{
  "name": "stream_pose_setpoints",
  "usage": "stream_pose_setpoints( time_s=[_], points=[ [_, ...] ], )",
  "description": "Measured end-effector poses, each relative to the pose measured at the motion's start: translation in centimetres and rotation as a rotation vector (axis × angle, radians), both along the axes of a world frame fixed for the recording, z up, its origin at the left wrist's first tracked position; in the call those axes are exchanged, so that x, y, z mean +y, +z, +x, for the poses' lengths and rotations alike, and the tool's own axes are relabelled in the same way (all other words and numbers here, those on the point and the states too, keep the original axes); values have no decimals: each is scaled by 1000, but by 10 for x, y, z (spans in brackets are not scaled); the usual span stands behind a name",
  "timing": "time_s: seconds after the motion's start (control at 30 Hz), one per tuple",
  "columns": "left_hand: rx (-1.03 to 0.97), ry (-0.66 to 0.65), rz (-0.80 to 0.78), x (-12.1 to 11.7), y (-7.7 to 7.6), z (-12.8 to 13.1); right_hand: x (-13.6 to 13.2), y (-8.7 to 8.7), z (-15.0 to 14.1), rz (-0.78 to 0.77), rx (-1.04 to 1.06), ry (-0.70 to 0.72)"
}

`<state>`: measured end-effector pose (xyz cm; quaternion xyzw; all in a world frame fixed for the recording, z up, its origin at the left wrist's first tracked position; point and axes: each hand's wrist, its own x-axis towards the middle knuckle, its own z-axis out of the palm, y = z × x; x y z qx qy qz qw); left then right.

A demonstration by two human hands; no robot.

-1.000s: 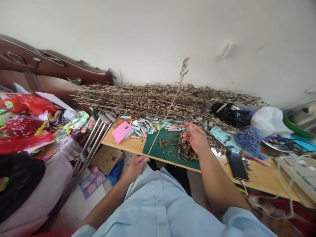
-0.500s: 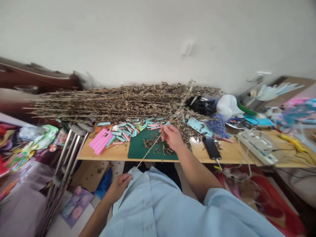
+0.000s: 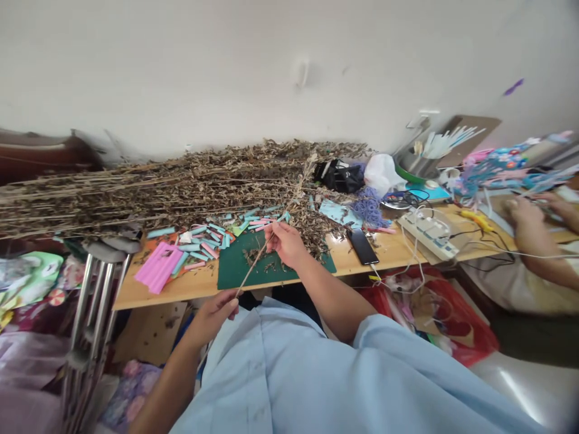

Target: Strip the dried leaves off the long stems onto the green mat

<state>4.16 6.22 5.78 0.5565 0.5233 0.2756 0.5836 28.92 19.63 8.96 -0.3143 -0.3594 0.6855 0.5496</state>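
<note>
Yr L hand pinches 1 stem; yr R hand, off it 1 sec ago, now pinches it too. 1 phone; 2 co-worker hands now in view.

A pale wall rises behind a wooden table.

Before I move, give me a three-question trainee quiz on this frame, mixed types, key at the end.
1. True or false: the left hand holds the dried stem nearer the shirt than the right hand does.
2. Which is nearest the black phone: A) metal crutches, B) power strip, C) pink block?
3. Fill in: the mat on the wooden table is ____ in colour.

Key: 1 true; 2 B; 3 green.
</note>
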Motion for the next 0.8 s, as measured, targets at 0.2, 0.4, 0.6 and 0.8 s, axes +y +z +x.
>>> stream_pose_setpoints(
  time_s=[0.2, 0.4, 0.6, 0.8],
  points=[
    [-194, 1, -99, -1, 4, 13, -3, -3, 0, -47, 9, -5],
    [-287, 101, -185, -6, -7, 17, -33, -33, -33, -139, 0, 171],
    [-293, 165, -238, 0, -11, 21, -61, -50, -57, -199, -73, 319],
    [-231, 300, -259, -4, -25, 22, -61, -51, -44, -198, -227, 348]
  ],
)
